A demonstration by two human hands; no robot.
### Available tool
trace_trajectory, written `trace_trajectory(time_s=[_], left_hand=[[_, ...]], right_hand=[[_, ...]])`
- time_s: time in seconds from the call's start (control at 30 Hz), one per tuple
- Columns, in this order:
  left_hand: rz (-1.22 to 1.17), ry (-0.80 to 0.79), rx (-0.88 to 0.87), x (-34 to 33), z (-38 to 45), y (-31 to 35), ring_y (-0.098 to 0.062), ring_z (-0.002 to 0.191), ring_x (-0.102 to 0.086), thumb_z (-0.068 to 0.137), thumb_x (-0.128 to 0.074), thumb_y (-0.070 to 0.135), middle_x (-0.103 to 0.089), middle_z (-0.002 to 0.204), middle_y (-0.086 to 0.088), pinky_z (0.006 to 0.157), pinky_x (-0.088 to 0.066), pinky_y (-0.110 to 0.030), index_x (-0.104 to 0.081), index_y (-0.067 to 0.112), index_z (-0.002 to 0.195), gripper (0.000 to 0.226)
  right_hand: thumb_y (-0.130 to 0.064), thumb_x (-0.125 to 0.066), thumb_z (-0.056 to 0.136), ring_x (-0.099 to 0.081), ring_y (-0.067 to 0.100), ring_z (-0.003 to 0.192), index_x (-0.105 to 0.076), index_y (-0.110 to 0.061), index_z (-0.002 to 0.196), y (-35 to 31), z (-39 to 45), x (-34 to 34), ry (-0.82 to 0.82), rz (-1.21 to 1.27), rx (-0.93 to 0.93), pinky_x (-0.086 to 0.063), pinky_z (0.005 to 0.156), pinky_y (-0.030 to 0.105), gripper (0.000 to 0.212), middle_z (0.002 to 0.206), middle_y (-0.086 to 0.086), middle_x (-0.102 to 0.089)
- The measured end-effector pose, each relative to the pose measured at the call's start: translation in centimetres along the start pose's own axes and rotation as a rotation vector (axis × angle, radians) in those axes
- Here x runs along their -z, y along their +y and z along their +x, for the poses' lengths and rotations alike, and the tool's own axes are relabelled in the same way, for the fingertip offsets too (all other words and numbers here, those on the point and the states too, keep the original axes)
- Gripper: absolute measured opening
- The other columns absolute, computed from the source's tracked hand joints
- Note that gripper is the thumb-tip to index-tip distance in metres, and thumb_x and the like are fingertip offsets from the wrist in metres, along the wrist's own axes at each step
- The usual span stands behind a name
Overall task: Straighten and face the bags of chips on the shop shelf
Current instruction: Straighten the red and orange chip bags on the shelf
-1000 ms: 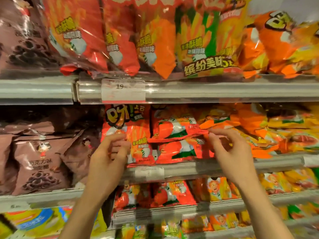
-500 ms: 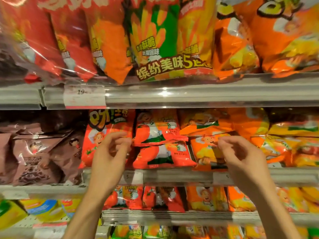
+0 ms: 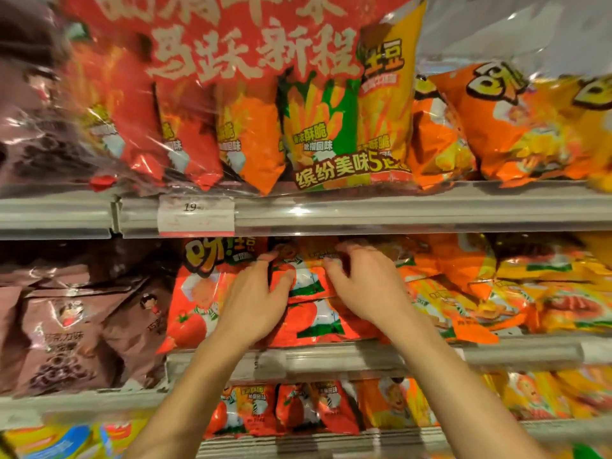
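On the middle grey metal shelf, working from the left, the matt brown foil snack bags lean against one another with creased tops and do not present a flat front; they appear not yet faced. Next to them stands a tall red foil chip bag with a tomato print, upright and front-facing, so this item looks finished. The left hand rests just beside it, fingers curled over the left edge of the upper small red chip packet; the thumb side is partly blurred, but the fingers appear to grip the packet rather than merely touch it. The upper packet lies on its side on top of a second small red chip packet, which also lies sideways at the shelf front. The right hand has its fingers curled over the top right edge of the same upper packet, so both hands hold one item. Judgement: the step in hand is squaring or standing up this stacked pair. To the right, the orange and yellow foil chip bags lie tilted and overlapping in a loose heap; this section remains to be straightened. Overall the task appears at an early to middle stage.
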State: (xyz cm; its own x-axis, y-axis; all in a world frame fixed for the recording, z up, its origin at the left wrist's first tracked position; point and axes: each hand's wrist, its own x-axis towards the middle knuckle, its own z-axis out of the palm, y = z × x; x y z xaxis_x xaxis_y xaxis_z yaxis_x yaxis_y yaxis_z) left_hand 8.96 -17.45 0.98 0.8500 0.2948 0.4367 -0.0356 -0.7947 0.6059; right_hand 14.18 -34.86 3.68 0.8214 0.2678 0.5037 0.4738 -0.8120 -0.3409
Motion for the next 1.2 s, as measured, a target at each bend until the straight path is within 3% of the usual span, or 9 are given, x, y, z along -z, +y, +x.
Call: trace_trajectory(time_s=[0.23,0.43,0.57,0.67,0.73,0.9,0.97,1.07,1.2], left_hand=[[-0.169,0.001,0.024,0.2,0.5,-0.3,-0.013,0.118,-0.058,0.096,-0.060,0.034,-0.064,0.129,0.003,0.092,-0.041,-0.022,-0.060,0.021,0.130,0.037],[-0.402,0.011,0.106,0.9,0.3,-0.1,0.002,0.102,-0.060,0.094,-0.066,0.020,-0.064,0.113,0.012,0.073,-0.038,0.004,-0.062,0.022,0.120,0.026],[-0.615,0.015,0.240,1.4,-0.1,-0.2,0.010,0.084,-0.063,0.092,-0.070,0.024,-0.067,0.102,0.013,0.073,-0.047,-0.007,-0.058,0.025,0.118,0.028],[-0.719,-0.058,0.341,1.7,-0.2,-0.3,-0.012,0.108,-0.066,0.088,-0.074,0.029,-0.066,0.123,-0.001,0.092,-0.053,-0.027,-0.054,0.015,0.135,0.053],[-0.762,-0.118,0.368,1.9,-0.2,-0.4,-0.015,0.112,-0.064,0.089,-0.073,0.031,-0.064,0.129,-0.004,0.091,-0.053,-0.027,-0.051,0.012,0.139,0.058],[-0.732,-0.151,0.342,1.3,-0.1,-0.5,-0.016,0.112,-0.064,0.075,-0.075,0.057,-0.066,0.123,0.000,0.104,-0.050,-0.041,-0.055,0.019,0.134,0.072],[-0.697,-0.179,0.322,1.1,-0.3,0.0,-0.015,0.115,-0.062,0.078,-0.074,0.060,-0.063,0.124,0.003,0.103,-0.048,-0.037,-0.049,0.026,0.136,0.072],[-0.664,-0.211,0.283,0.8,-0.8,0.7,-0.010,0.115,-0.059,0.082,-0.069,0.062,-0.060,0.126,0.007,0.086,-0.047,-0.025,-0.040,0.036,0.139,0.069],[-0.699,-0.175,0.235,1.0,-1.6,0.9,-0.004,0.105,-0.063,0.077,-0.075,0.061,-0.063,0.122,0.011,0.075,-0.046,-0.019,-0.038,0.036,0.141,0.077]], right_hand=[[-0.067,-0.030,0.099,-0.061,0.037,0.108,-0.064,-0.004,0.110,-0.5,0.3,-0.5,-0.185,-0.080,-0.181,-0.048,0.084,0.042,0.072,0.117,0.021,-0.065],[-0.059,-0.047,0.098,-0.061,0.032,0.104,-0.057,-0.007,0.123,-0.8,0.6,0.0,-0.182,0.134,-0.258,-0.045,0.077,0.033,0.058,0.118,0.015,-0.067],[-0.057,-0.056,0.093,-0.059,0.029,0.121,-0.053,-0.008,0.139,-0.6,0.3,0.1,-0.152,0.313,-0.281,-0.049,0.097,0.038,0.067,0.134,0.010,-0.062],[-0.059,-0.055,0.093,-0.050,0.027,0.134,-0.044,-0.009,0.148,-0.6,-0.4,0.6,-0.161,0.355,-0.254,-0.042,0.109,0.038,0.076,0.148,0.010,-0.049],[-0.060,-0.056,0.092,-0.046,0.023,0.137,-0.039,-0.011,0.151,-0.3,-1.4,1.1,-0.179,0.406,-0.249,-0.038,0.112,0.035,0.079,0.152,0.007,-0.045],[-0.055,-0.061,0.091,-0.047,0.005,0.122,-0.040,-0.024,0.150,0.2,-4.4,2.3,-0.148,0.561,-0.241,-0.036,0.097,0.023,0.070,0.145,-0.009,-0.049],[-0.050,-0.062,0.092,-0.046,-0.001,0.113,-0.038,-0.029,0.150,0.2,-5.4,2.4,-0.148,0.611,-0.241,-0.035,0.094,0.021,0.066,0.133,-0.021,-0.050],[-0.046,-0.062,0.093,-0.048,-0.012,0.096,-0.037,-0.037,0.146,0.5,-6.3,2.5,-0.165,0.655,-0.249,-0.038,0.082,0.014,0.059,0.111,-0.038,-0.043],[-0.046,-0.064,0.092,-0.058,-0.018,0.089,-0.033,-0.046,0.137,0.7,-6.8,2.6,-0.170,0.690,-0.260,-0.046,0.075,0.008,0.055,0.114,-0.032,-0.050]])
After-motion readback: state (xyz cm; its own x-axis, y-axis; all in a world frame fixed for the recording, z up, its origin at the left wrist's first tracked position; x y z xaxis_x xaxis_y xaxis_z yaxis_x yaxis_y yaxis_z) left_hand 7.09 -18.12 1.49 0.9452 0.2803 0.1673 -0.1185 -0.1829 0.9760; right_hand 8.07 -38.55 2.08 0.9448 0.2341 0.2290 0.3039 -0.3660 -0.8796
